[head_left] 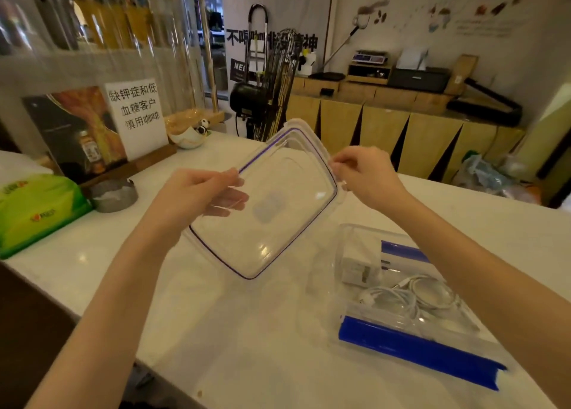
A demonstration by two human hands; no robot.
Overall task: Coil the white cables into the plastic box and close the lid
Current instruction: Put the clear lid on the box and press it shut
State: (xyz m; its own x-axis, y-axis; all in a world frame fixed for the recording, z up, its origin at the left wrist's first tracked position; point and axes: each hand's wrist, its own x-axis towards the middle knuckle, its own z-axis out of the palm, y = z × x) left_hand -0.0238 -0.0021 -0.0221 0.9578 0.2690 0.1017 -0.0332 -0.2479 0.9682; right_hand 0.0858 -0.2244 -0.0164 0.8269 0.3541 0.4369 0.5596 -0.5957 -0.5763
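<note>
Two hands hold one clear lid (272,211) with a purple seal line, lifted above the white counter (247,331) and tilted. The left hand (197,192) pinches the lid's left edge, thumb on top and fingers showing through the plastic beneath; the right hand (364,174) pinches its far right edge between thumb and fingertips. To the near right, apart from the lid, one clear plastic box (401,303) sits open on the counter, with two blue clasps showing, one on its near side and one on its far side. Inside lie coiled white cables (414,300), too tangled to count, and one white charger block (360,266) at the box's far left. At the far left stand one green tissue pack (34,214), one grey ashtray (112,194) and one printed sign (136,115).
</note>
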